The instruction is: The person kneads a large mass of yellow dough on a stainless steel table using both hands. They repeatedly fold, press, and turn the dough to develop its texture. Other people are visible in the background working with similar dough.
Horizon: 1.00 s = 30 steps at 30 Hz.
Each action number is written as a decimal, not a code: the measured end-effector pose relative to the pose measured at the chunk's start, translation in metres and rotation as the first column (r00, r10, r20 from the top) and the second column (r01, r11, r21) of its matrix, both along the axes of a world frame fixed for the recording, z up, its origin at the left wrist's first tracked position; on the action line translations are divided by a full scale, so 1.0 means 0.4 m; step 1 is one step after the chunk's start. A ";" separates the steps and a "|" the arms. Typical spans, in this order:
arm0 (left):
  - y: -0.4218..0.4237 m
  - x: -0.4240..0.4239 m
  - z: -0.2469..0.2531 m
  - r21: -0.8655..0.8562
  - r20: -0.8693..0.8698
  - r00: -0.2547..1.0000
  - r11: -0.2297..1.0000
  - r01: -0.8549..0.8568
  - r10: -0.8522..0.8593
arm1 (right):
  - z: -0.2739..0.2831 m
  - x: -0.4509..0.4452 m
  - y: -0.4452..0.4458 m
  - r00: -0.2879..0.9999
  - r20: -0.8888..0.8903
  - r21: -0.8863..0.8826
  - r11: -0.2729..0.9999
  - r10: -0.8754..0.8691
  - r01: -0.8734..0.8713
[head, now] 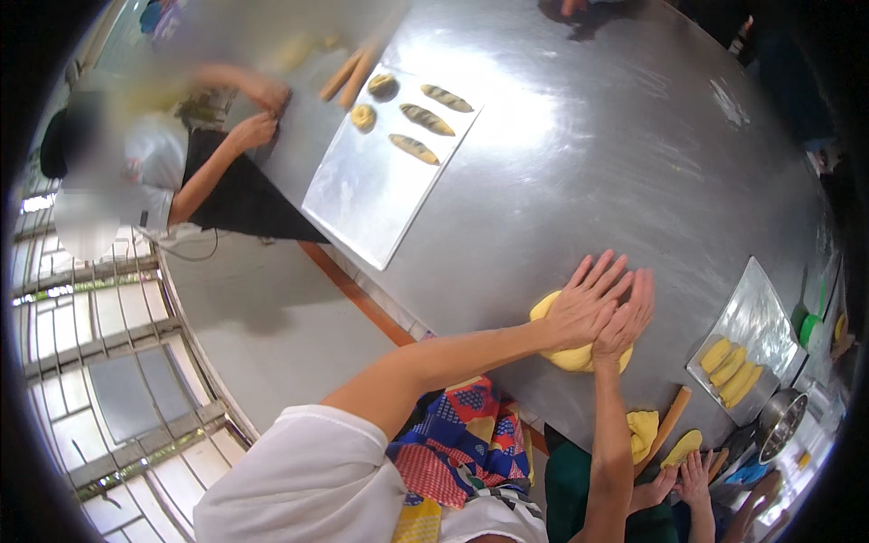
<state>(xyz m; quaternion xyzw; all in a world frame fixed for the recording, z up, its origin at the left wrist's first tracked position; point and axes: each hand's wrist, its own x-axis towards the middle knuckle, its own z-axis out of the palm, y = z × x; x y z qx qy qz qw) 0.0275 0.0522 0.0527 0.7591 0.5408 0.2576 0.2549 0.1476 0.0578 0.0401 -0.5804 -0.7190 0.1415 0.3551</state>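
Note:
A lump of smooth yellow dough (574,360) lies on the metal table before me. My left hand (580,309) presses flat on it, palm down, with its fingers stretched out past the far side. My right hand (624,319) leans on the dough's right part, its fingers extended and blurred. The two hands meet and overlap near the thumbs, hiding much of the dough's top.
A baking tray (360,203) holds shaped dough pieces at upper left, near rolling pins (353,75) and a co-worker (156,156). At right stand another tray (774,319) with dough rolls and a metal bowl (782,424). Another person's hands (692,478) touch flattened dough (681,449).

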 end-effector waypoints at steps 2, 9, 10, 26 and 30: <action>-0.033 0.007 0.000 0.004 0.078 0.997 1.000 0.008 -0.008 | -0.004 0.006 -0.034 0.999 -0.013 -0.014 0.999 -0.049 0.048; -0.042 -0.142 -0.053 -0.292 0.502 0.851 0.956 0.001 0.153 | 0.037 0.114 -0.107 0.931 -0.337 -0.263 0.963 -0.143 0.052; -0.029 -0.181 -0.056 -0.111 0.245 0.962 0.989 -0.096 0.121 | 0.019 0.152 -0.103 0.910 -0.349 -0.259 0.957 -0.221 0.133; -0.132 -0.042 0.138 -0.146 0.262 0.963 0.989 -0.031 0.069 | 0.144 -0.193 -0.227 0.417 -0.859 -0.362 0.928 -0.295 -0.088; -0.127 0.026 0.129 0.103 0.025 0.988 0.984 0.147 -0.150 | 0.043 -0.149 -0.281 -0.015 -0.916 -0.400 0.916 -0.400 -0.024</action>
